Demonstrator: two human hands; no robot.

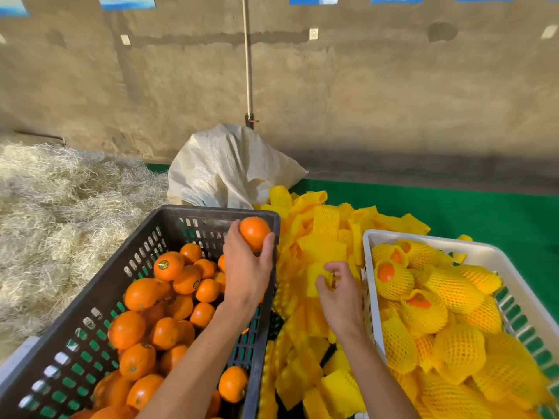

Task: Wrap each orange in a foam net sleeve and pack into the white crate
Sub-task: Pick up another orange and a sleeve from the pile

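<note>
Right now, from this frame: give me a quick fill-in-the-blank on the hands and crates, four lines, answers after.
1. The left hand holds a bare ____ above the dark crate.
2. The right hand pinches a yellow foam ____ from the pile between the crates.
3. The wrapped oranges lie in the ____ crate.
4. Behind the dark crate stands a white woven ____.

Answers: orange; sleeve; white; sack
</note>
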